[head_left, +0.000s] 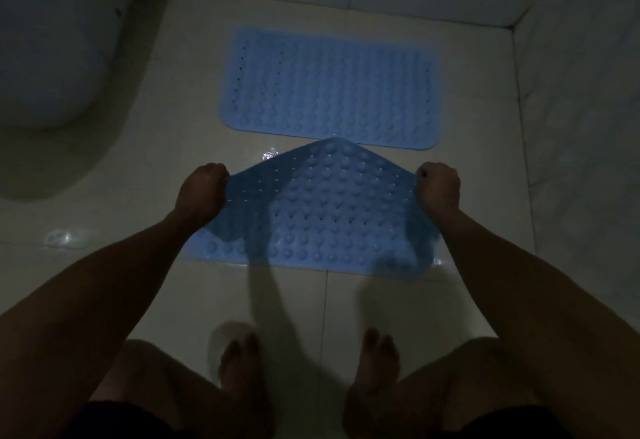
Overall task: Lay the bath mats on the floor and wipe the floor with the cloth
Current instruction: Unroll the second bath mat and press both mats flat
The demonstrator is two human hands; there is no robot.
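Near mat (322, 216) side edges clamped by left hand (201, 192), right hand (438, 189); far mat (329, 88) flat.

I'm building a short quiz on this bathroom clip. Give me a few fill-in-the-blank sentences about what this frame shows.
1. The two bath mats are both ____ in colour.
2. The far mat lies ____ on the floor.
3. The near mat is gripped by ____ hands, the left hand and the right hand, one at each side.
4. The white fixture at the left edge is a ____.

Missing words: blue; flat; both; toilet
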